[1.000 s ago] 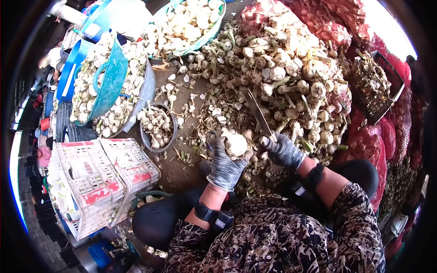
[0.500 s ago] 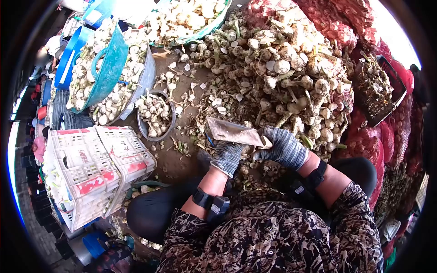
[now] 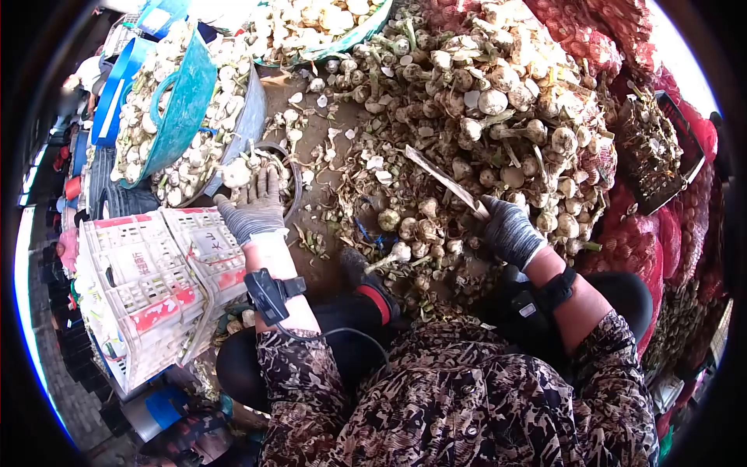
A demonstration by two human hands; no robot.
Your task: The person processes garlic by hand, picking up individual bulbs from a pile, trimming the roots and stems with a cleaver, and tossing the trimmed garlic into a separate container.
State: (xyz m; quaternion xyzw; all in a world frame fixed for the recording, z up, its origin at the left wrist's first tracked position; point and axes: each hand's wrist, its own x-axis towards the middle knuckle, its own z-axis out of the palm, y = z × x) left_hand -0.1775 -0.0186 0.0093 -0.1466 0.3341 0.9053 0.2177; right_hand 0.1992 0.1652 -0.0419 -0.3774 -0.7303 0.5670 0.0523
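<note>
My right hand [image 3: 511,231], in a grey striped glove, is closed round the handle of a knife [image 3: 442,179]. Its broad blade is seen nearly edge-on and points up and left, in front of the big heap of garlic [image 3: 506,101]. My left hand [image 3: 255,210], gloved alike, reaches out over the small round bucket [image 3: 296,183] with its fingers spread. A pale garlic bulb [image 3: 236,173] shows just beyond its fingertips. Most of the bucket's contents are hidden behind this hand. Several loose bulbs [image 3: 426,229] lie on the ground between my knees.
On the left stands a white plastic crate [image 3: 167,272]. Behind it are a teal tub [image 3: 183,109] and a grey basin [image 3: 250,117] with trimmed garlic. A green-rimmed basin [image 3: 354,50] of garlic is at the top. Red mesh sacks [image 3: 622,241] and a black crate [image 3: 685,132] line the right.
My left hand has moved from beside the knife to the small bucket on the left, and its fingers have spread. The knife has turned edge-on, with my right hand slightly further right.
</note>
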